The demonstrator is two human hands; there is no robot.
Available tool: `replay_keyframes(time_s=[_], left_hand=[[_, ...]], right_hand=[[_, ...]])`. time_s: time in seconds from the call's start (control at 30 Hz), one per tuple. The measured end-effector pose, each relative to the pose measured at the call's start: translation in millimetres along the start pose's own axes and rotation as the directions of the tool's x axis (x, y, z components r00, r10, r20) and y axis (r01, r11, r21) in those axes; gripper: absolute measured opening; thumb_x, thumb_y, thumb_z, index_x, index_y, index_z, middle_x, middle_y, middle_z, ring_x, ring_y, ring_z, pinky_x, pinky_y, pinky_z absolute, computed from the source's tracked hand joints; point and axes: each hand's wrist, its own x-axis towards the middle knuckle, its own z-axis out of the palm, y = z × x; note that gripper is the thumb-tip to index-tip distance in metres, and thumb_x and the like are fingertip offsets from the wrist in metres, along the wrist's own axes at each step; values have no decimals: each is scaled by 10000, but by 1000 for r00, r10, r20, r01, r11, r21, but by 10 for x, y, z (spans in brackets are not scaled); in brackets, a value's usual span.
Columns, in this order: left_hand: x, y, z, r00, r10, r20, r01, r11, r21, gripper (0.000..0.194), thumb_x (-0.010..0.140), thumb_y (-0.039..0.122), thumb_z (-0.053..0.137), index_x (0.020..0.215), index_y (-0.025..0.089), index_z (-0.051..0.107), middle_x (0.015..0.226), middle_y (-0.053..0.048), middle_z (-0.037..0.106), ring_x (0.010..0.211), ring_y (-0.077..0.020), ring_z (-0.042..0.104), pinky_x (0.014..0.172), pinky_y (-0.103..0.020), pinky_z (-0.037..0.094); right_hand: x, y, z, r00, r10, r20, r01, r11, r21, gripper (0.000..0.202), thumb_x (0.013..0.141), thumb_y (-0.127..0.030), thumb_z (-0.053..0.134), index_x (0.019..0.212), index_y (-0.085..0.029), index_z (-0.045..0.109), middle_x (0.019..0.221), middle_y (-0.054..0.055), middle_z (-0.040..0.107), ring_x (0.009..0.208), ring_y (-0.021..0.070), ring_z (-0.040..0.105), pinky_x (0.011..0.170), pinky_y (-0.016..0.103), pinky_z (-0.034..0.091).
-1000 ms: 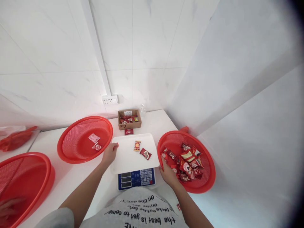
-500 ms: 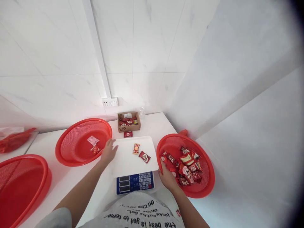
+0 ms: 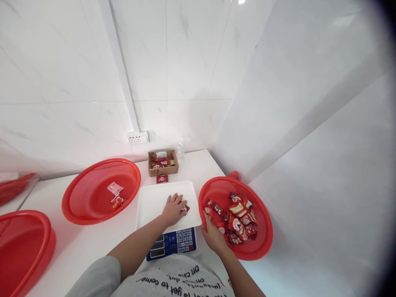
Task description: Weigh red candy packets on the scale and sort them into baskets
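Note:
My left hand lies over the white scale tray, its fingers spread on top of the wrapped candies there. A dark red candy wrapper shows past the fingertips; the rest is mostly hidden under the hand. On the right, my right hand is closed on the near left rim of a red plastic basket. Inside that basket lie several red-wrapped candies and snack packets. Below the tray, the blue keypad of the scale faces me.
A second red basket holds a pink packet and a red one. Another red basket sits at the lower left. Behind the tray, a cardboard box of snacks stands near the wall, with a red packet before it.
My left hand has moved right from the tray's left edge onto the candies, covering most of them. My right hand stays on the basket rim. The whole view has shifted slightly.

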Motion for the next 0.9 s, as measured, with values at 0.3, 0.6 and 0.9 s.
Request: replay_keyframes(time_s=[0.3, 0.6, 0.9], left_hand=[[-166, -105, 21, 993, -10, -114, 6, 999, -39, 179, 832, 297, 562, 971, 186, 585, 995, -71, 567, 980, -247, 503, 860, -405, 385], [-297, -275, -124, 931, -261, -256, 112, 869, -482, 107, 777, 166, 558, 866, 219, 589, 946, -12, 561, 840, -156, 573, 794, -303, 463], [-608, -995, -886, 462, -875, -144, 124, 224, -967, 94, 763, 211, 578, 834, 167, 533, 654, 14, 555, 522, -109, 557, 462, -211, 458]], right_hand=[[-12, -27, -33, 1000, 5, 13, -4, 1000, -3, 644, 867, -233, 348, 1456, -181, 91, 1209, 138, 598, 1051, 231, 598, 813, 304, 437], [-36, -48, -58, 999, 19, 26, -18, 999, -26, 655, 868, -225, 360, 1457, -173, 78, 1203, 142, 602, 1045, 231, 602, 816, 300, 429], [-34, -51, -64, 999, 12, 34, -12, 1000, 5, 689, 844, -206, 386, 1457, -170, 73, 1248, 141, 572, 1103, 232, 570, 859, 318, 417]])
